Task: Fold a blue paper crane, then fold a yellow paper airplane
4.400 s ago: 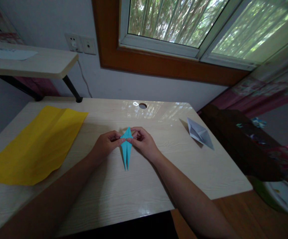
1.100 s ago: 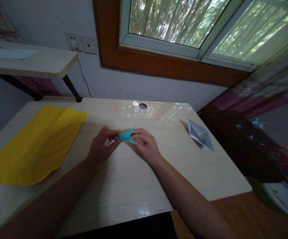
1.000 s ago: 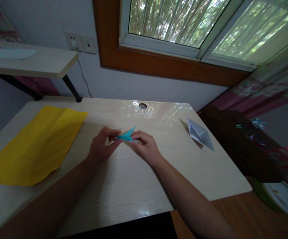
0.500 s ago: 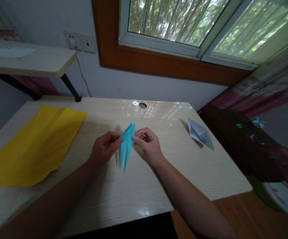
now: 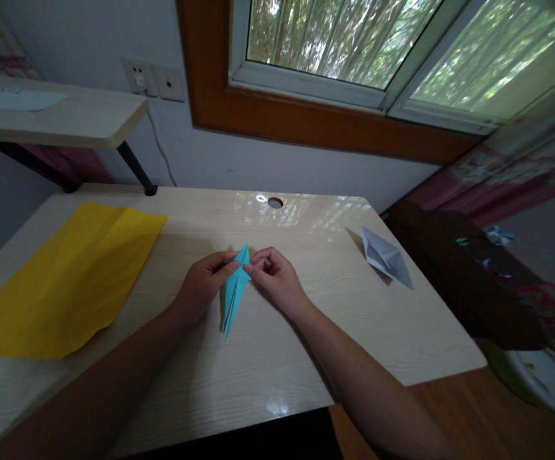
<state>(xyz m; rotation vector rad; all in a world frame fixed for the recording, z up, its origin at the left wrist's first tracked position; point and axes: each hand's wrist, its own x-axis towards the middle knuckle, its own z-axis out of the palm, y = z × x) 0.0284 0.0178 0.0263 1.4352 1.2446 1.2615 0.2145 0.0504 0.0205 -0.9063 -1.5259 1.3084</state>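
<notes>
Between my hands is a blue piece of folded paper (image 5: 235, 291), long and narrow, with a point at the top and two slim points close together at the bottom. My left hand (image 5: 204, 281) pinches its left edge near the upper part, thumb on top. On the other side, my right hand (image 5: 277, 278) grips the right edge with thumb and fingers. The fingers behind the paper are partly hidden. Both hands are just over the pale wooden desk (image 5: 267, 370).
A large yellow sheet (image 5: 71, 281) lies on the desk's left side. Toward the right edge sits a folded white paper boat (image 5: 386, 255). A raised shelf (image 5: 90, 121) stands at the back left, and a round cable hole (image 5: 274, 202) is near the back edge.
The blue paper has become narrower, and its two lower points have come together. My hands have drawn closer to each other, and the paper has shifted slightly left and down.
</notes>
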